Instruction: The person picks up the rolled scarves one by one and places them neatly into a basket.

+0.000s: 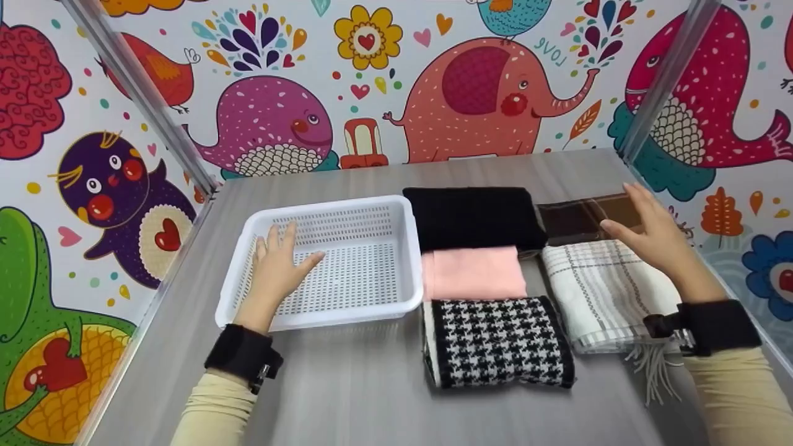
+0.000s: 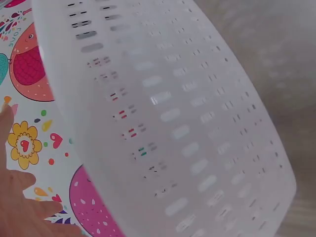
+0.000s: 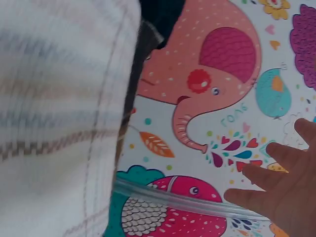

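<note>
My left hand (image 1: 276, 266) hovers over the left part of a white perforated plastic basket (image 1: 412, 260), fingers spread and holding nothing. In the left wrist view, the fingers of that hand (image 2: 24, 197) show beside the basket's slotted side (image 2: 163, 113). Above a folded white checked scarf (image 1: 595, 291) with fringe is my right hand (image 1: 660, 238), thumb and fingers apart, gripping nothing. Just beyond its fingertips lies a folded brown plaid cloth (image 1: 567, 220). The right wrist view has the white scarf (image 3: 54, 98) close up at left and the right hand (image 3: 281, 182) at lower right.
Between the basket and the white scarf lie a folded black cloth (image 1: 471, 217), a pink cloth (image 1: 477, 272) and a black-and-white houndstooth cloth (image 1: 505, 341). All rest on a grey table (image 1: 347, 390). Cartoon-printed panels (image 1: 372, 80) with metal posts (image 1: 148, 93) border it.
</note>
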`<state>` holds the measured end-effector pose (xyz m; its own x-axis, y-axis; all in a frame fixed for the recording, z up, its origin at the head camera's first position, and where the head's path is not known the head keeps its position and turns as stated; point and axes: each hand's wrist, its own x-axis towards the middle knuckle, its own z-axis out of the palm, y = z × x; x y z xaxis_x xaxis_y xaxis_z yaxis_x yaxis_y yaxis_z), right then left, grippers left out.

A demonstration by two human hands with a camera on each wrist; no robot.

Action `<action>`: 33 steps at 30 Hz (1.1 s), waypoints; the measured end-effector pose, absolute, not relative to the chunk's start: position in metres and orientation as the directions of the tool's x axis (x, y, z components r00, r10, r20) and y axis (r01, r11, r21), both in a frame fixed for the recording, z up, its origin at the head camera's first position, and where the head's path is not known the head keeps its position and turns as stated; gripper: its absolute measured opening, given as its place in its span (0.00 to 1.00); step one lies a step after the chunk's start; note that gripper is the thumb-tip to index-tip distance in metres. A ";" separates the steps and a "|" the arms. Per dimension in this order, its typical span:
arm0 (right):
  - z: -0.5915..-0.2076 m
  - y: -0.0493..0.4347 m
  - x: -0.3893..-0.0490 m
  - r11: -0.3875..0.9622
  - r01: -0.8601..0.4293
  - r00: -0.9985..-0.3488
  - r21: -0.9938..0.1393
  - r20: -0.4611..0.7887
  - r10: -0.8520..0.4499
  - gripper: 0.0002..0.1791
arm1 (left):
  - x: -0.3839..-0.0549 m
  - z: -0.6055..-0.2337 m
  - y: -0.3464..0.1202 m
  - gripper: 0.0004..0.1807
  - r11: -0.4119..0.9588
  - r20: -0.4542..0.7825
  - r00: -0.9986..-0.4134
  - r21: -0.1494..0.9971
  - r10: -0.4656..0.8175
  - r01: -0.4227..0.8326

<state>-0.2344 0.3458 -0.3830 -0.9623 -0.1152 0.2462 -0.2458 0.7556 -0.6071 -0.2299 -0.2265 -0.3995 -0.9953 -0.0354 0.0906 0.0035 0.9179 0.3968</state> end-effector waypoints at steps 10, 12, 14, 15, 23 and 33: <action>-0.390 0.308 -0.208 0.406 -0.184 -0.980 -0.895 0.135 -0.147 0.34 | -0.197 -0.374 -0.188 0.35 0.652 0.169 -0.985 0.749 -0.017 0.117; -0.396 0.300 -0.204 0.335 -0.141 -0.980 -0.932 0.083 -0.180 0.33 | -0.189 -0.372 -0.178 0.30 0.598 0.166 -0.986 0.789 0.009 0.138; -0.403 0.293 -0.199 0.301 -0.089 -0.977 -0.949 0.025 -0.212 0.34 | -0.180 -0.372 -0.167 0.25 0.550 0.145 -0.987 0.820 0.072 0.161; -0.406 0.290 -0.197 0.299 -0.057 -0.973 -0.953 -0.014 -0.231 0.34 | -0.176 -0.373 -0.162 0.22 0.532 0.124 -0.985 0.830 0.117 0.168; -0.437 0.277 -0.190 0.321 0.250 -0.854 -0.914 -0.364 -0.372 0.42 | -0.150 -0.404 -0.126 0.26 0.460 -0.206 -0.878 0.888 0.432 0.018; -0.461 0.264 -0.182 0.333 0.399 -0.782 -0.854 -0.507 -0.363 0.46 | -0.154 -0.458 -0.091 0.37 0.445 -0.424 -0.830 0.861 0.363 -0.246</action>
